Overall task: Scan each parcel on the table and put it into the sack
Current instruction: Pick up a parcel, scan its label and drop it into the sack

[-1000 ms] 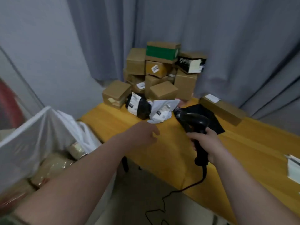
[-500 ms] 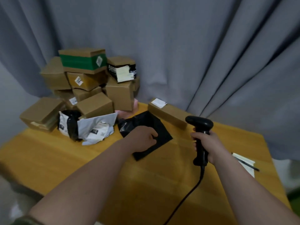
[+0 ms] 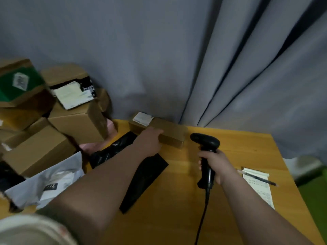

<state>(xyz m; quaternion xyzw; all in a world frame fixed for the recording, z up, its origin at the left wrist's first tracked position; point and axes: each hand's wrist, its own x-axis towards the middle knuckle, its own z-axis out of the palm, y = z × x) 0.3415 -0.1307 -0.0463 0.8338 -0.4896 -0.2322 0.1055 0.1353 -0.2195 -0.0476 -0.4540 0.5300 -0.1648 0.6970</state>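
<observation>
Head: label (image 3: 143,119) (illegible) on long box (image 3: 172,133)

Wood table (image 3: 177,206): box pile (image 3: 39,149) left, long box (image 3: 171,131) back, black mailer (image 3: 141,181) centre, paper (image 3: 260,190) + pen (image 3: 261,179) right.

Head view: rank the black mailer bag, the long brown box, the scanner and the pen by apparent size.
1. black mailer bag, largest, even partly covered.
2-3. long brown box and scanner: these look alike, and the scanner is nearer, so unranked.
4. pen, smallest.
</observation>
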